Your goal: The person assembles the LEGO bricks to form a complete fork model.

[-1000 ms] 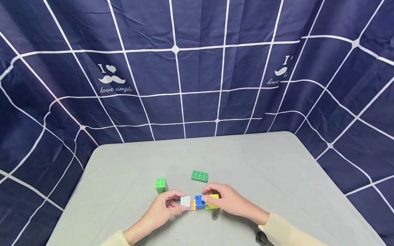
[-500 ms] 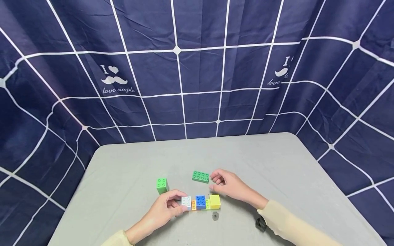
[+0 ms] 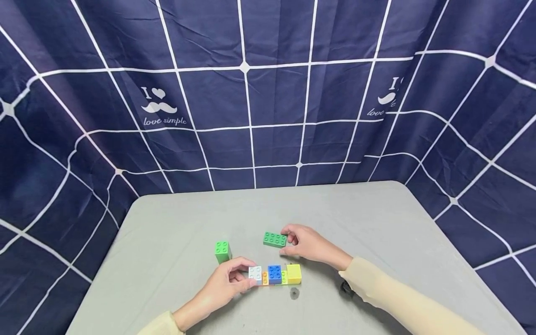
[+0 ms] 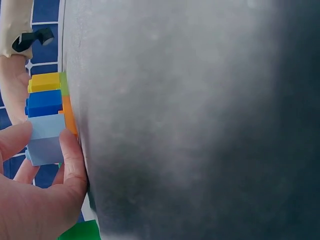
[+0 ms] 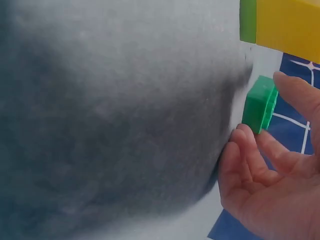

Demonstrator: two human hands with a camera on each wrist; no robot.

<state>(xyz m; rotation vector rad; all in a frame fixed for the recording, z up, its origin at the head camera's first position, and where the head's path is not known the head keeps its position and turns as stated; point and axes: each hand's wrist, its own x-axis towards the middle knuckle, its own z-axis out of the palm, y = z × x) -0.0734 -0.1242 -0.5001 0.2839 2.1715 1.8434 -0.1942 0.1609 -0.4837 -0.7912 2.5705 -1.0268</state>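
Observation:
My left hand (image 3: 226, 281) pinches a light blue brick (image 4: 46, 140) at the left end of a row of joined bricks. That row has an orange brick (image 4: 69, 114) and a lime green brick (image 3: 284, 277) as its base. A blue brick (image 3: 274, 274) and a yellow brick (image 3: 294, 274) stand on top. Behind the row, my right hand (image 3: 307, 243) has its thumb and fingers spread about the right end of a flat green brick (image 3: 274, 239). In the right wrist view the same green brick (image 5: 259, 105) shows between thumb and fingertips.
A tall light green block (image 3: 223, 251) stands upright beyond my left hand. The grey table (image 3: 188, 218) ends at a dark blue curtain (image 3: 272, 93) with white lines. A small black object (image 3: 346, 288) shows below my right sleeve. A dark spot (image 3: 294, 293) marks the tabletop.
My right hand has left the yellow end of the row and moved back to the flat green brick. The left hand keeps its hold on the light blue brick.

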